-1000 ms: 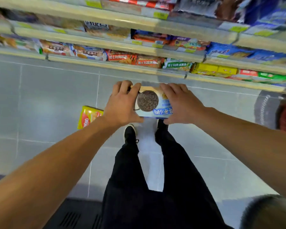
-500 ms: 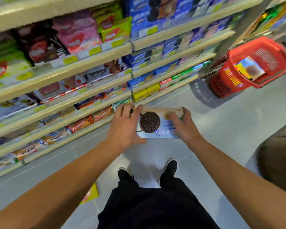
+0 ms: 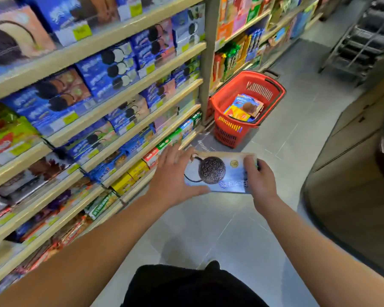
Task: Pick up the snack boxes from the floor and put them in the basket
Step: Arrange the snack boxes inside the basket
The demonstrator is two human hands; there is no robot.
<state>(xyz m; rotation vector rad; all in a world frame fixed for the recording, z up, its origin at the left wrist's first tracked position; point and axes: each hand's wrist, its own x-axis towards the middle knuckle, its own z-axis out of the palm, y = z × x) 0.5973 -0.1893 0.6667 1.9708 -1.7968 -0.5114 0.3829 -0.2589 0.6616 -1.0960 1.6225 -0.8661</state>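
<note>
**Cookie box held in both hands, basket ahead on the floor**

Stocked shelves (image 3: 102,103) fill the left side of the scene, running from near to far and loaded with blue cookie packs and other snacks. The grey tiled floor (image 3: 231,229) occupies the middle and right, bounded on the right by a brown cabinet (image 3: 353,169). A metal rack (image 3: 364,36) is seen at the far right.

A red basket (image 3: 228,127) stands on the floor at the far end of the shelf run, close beside an upright post. Snack boxes (image 3: 244,108) are seen inside it, among them a yellow one and a blue one.

Nearer, well apart from the basket, a pale blue snack box (image 3: 220,173) printed with a dark round cookie is held above the floor. Its left end is gripped by the left hand (image 3: 173,180), thumb under the near edge and fingers spread over the far edge. Its right end is gripped by the right hand (image 3: 259,180), with fingers curled over the top face. Both grips are closed on the box.
</note>
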